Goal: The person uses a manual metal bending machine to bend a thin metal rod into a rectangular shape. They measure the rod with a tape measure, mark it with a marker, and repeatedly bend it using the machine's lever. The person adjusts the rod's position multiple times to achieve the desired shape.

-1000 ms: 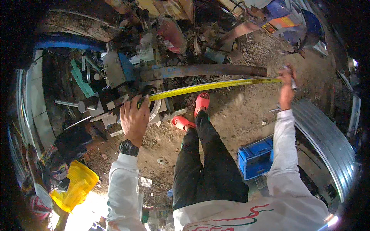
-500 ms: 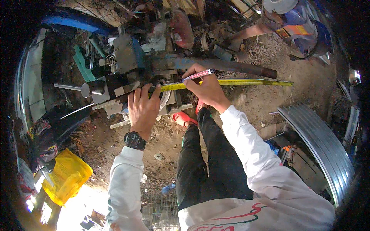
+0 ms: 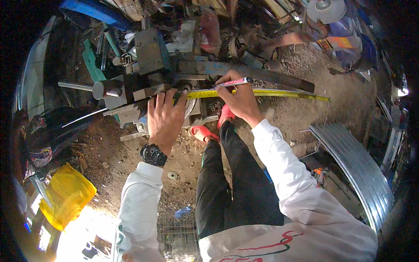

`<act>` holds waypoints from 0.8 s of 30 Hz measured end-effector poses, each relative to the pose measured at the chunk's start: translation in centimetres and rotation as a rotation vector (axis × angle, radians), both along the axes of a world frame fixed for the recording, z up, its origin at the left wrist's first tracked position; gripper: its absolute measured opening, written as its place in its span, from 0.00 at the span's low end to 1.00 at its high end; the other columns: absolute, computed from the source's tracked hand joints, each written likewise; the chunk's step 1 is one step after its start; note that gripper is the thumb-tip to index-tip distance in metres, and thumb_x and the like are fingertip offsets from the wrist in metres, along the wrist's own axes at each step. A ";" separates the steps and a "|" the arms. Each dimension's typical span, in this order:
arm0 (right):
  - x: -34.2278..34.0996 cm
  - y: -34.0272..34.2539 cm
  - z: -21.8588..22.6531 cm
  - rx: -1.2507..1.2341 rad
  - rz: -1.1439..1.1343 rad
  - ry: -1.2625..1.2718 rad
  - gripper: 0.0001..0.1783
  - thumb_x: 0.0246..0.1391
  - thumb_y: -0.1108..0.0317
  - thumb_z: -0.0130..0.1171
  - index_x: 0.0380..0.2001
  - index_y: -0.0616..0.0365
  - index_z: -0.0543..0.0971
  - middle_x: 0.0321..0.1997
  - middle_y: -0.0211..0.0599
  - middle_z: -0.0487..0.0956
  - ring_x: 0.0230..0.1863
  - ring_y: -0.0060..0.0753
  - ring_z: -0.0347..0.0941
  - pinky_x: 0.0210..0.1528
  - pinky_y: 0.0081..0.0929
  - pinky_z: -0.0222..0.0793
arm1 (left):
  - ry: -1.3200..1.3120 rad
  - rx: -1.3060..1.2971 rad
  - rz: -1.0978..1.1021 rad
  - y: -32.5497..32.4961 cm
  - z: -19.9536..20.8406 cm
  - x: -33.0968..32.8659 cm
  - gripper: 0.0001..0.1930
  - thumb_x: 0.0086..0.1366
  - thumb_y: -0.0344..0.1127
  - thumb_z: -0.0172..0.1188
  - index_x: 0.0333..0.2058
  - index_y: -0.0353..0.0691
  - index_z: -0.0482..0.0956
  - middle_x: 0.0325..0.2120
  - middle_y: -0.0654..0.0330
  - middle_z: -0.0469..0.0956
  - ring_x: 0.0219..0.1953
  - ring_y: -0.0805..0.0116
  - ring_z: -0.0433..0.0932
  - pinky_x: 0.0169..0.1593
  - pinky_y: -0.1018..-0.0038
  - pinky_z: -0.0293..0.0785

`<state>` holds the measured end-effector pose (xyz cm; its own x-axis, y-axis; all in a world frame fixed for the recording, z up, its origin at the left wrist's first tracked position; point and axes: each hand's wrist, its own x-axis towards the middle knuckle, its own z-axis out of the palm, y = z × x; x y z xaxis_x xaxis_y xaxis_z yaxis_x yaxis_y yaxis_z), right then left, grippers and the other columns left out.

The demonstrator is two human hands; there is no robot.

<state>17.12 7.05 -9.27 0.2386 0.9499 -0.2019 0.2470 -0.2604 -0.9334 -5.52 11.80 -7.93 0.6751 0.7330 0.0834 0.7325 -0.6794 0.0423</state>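
A yellow tape measure blade [image 3: 279,93] runs out to the right from beside the vise. At its far end a thin rod [image 3: 324,124] shows, bent down toward me. My left hand [image 3: 166,115], with a black watch on the wrist, is closed over the left end of the tape at the vise [image 3: 118,92]; its fingertips are partly hidden. My right hand [image 3: 240,98] grips a white and red marker [image 3: 235,82], its tip pointing left just above the tape. The hand's lower fingers lie at the tape's edge.
A thick metal bar [image 3: 279,78] extends right behind the tape. A grinding machine [image 3: 345,39] stands at the far right. Corrugated metal sheet [image 3: 353,170] lies at the right, and a yellow bag [image 3: 70,194] at the lower left. Scrap fills the back.
My right hand and the marker have shifted slightly right along the tape. The left hand keeps its place at the vise; the whole view has tilted a little.
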 end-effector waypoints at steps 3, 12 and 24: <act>0.0 0.0 -0.1 0.031 -0.002 -0.018 0.10 0.52 0.65 0.61 0.33 0.61 0.76 0.20 0.33 0.74 0.22 0.20 0.67 0.26 0.25 0.63 | 0.004 0.003 0.001 0.0 0.2 0.2 0.19 0.58 0.37 0.61 0.50 0.52 0.80 0.47 0.63 0.76 0.50 0.61 0.71 0.53 0.58 0.69; 0.0 -0.2 0.3 -0.048 0.009 -0.006 0.08 0.52 0.68 0.60 0.32 0.62 0.75 0.27 0.30 0.76 0.28 0.18 0.67 0.30 0.22 0.63 | -0.003 -0.010 0.013 0.1 0.3 0.4 0.17 0.60 0.39 0.60 0.49 0.53 0.81 0.47 0.63 0.77 0.51 0.58 0.72 0.52 0.60 0.70; -0.3 -0.2 0.6 -0.049 -0.011 -0.015 0.09 0.53 0.68 0.61 0.32 0.62 0.76 0.24 0.31 0.75 0.26 0.17 0.67 0.28 0.22 0.63 | -0.003 -0.022 0.007 0.1 0.4 0.3 0.18 0.58 0.38 0.61 0.49 0.52 0.80 0.46 0.64 0.76 0.50 0.61 0.72 0.53 0.60 0.69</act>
